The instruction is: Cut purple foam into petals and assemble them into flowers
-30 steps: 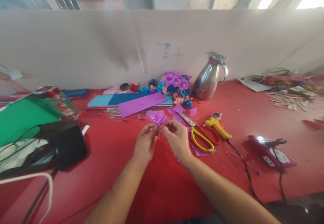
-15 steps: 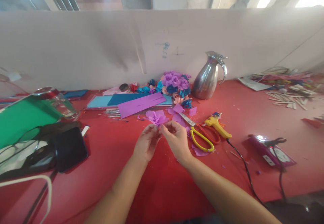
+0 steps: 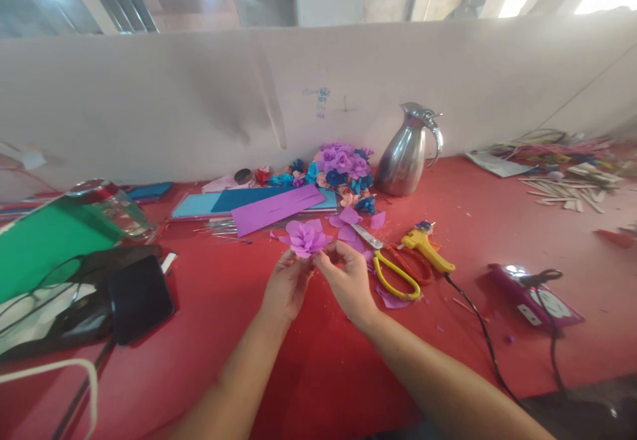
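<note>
A purple paper flower [image 3: 304, 237] with layered petals is held up over the red table between both hands. My left hand [image 3: 287, 282] pinches it from below on the left side. On the other side, the thumb and fingers of my right hand [image 3: 347, 277] are closed at its base; the fingertips partly hide that spot. Loose purple petals [image 3: 349, 217] lie just beyond my right hand. Close to that hand are scissors [image 3: 398, 274] with one yellow and one red handle, and a yellow glue gun [image 3: 426, 249] with a black cord.
Behind the hands lie a purple paper strip [image 3: 279, 209], blue sheets [image 3: 239, 199], thin wires [image 3: 219, 227] and a bunch of paper flowers [image 3: 343, 161]. A steel jug [image 3: 405, 154] stands near the partition. A phone [image 3: 141, 299] lies left, a power strip [image 3: 535, 297] right.
The flower has tipped so that its open petals face me more. Both hands stay nearly in place with their grip kept. The camera view has shifted slightly.
</note>
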Available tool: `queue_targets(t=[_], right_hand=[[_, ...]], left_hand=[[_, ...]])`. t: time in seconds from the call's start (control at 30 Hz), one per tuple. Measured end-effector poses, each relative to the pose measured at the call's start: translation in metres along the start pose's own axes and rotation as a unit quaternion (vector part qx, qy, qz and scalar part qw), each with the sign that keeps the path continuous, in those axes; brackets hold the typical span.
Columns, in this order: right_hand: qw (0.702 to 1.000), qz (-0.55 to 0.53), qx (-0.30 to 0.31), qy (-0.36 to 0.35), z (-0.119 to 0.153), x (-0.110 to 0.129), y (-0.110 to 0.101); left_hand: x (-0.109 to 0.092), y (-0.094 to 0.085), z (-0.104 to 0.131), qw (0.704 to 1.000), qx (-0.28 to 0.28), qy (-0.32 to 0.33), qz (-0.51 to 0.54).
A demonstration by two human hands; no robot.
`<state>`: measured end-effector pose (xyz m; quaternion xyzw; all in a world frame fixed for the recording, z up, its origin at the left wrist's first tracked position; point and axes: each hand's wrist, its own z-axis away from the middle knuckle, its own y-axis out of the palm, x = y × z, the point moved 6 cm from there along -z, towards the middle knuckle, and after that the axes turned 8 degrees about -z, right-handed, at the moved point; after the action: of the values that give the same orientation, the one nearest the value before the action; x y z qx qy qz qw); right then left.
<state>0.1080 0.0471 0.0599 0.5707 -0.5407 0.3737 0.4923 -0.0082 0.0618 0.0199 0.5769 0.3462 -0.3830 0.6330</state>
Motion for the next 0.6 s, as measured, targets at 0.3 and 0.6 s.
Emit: queue_targets(t=[0.3,0.6], right_hand=[[0.998,-0.052,0.030,-0.027,0.006,0.005,-0.003],[0.994,0.053,0.072,-0.067,0.005,-0.002,0.007]], left_hand=[[-0.012,-0.006,0.000,0.997,-0.043,0.060,0.008],[-0.002,-0.014,0.001,0.993,-0.030,-0.043,0.105]])
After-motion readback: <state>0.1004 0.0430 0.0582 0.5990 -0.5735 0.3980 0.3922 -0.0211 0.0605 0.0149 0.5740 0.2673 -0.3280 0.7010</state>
